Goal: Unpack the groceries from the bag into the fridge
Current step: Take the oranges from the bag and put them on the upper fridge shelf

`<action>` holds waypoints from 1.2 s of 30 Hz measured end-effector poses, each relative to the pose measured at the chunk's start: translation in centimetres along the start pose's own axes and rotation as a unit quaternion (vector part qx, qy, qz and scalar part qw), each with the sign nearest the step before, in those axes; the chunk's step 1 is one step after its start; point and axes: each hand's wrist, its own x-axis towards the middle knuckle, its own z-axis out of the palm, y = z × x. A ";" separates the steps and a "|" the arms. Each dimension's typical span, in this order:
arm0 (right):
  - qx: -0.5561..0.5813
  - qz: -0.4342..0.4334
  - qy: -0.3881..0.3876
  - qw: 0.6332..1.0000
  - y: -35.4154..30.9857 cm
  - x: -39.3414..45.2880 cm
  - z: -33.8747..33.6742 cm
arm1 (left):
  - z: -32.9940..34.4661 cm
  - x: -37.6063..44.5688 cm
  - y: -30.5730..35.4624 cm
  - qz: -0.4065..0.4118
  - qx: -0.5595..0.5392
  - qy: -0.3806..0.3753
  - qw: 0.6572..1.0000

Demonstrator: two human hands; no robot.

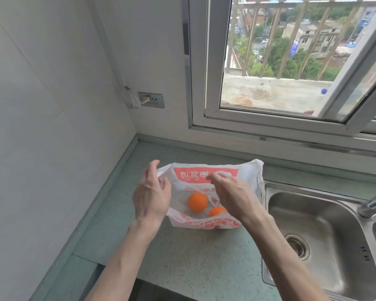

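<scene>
You're at the opening step: both hands, left and right, hover loose-fingered and gripping nothing over the thin white-and-red plastic bag on the surface, so next reach in for the round orange fruit.

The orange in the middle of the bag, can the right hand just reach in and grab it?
Probably yes. The bag gapes open on top, the orange lies uncovered, and the right hand hovers just above with nothing between them.
</scene>
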 end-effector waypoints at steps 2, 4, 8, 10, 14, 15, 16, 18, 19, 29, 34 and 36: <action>-0.037 0.052 -0.130 0.989 0.8 0.4 1.2 | 0.0 -0.4 -0.4 0.032 0.072 0.026 0.997; -0.070 0.098 -0.187 0.975 1.4 0.2 1.4 | 0.0 -0.8 -0.5 0.097 0.122 0.076 0.985; -0.118 0.142 -0.201 0.962 2.5 -0.6 1.6 | 0.9 -1.7 0.1 0.313 0.097 -0.031 0.944; -0.128 0.143 -0.186 0.964 2.9 -0.8 1.7 | 1.3 -1.6 0.4 0.297 0.123 -0.164 0.933; -0.114 0.162 -0.149 0.969 3.8 -1.1 1.2 | 2.0 0.0 -0.2 0.185 0.250 -0.296 0.903; -0.116 0.165 -0.147 0.968 4.0 -1.2 1.0 | 2.1 0.4 -0.6 0.163 0.269 -0.306 0.898; -0.112 0.169 -0.144 0.969 4.1 -1.3 0.9 | 2.0 0.9 -1.0 0.147 0.282 -0.314 0.895; -0.099 0.176 -0.143 0.969 4.3 -1.4 0.8 | 1.9 1.5 -1.4 0.142 0.306 -0.325 0.884; -0.101 0.176 -0.145 0.968 4.2 -1.4 0.9 | 1.9 1.7 -1.5 0.148 0.315 -0.327 0.878; -0.097 0.102 -0.216 0.966 0.9 0.7 3.6 | 4.0 1.4 -0.3 0.207 0.222 -0.345 0.888; -0.077 0.110 -0.182 0.974 2.0 1.7 3.4 | 5.0 2.7 -0.9 0.236 0.158 -0.216 0.934; -0.094 0.116 -0.176 0.973 2.7 2.3 2.9 | 5.6 3.6 -1.0 0.235 0.166 -0.211 0.934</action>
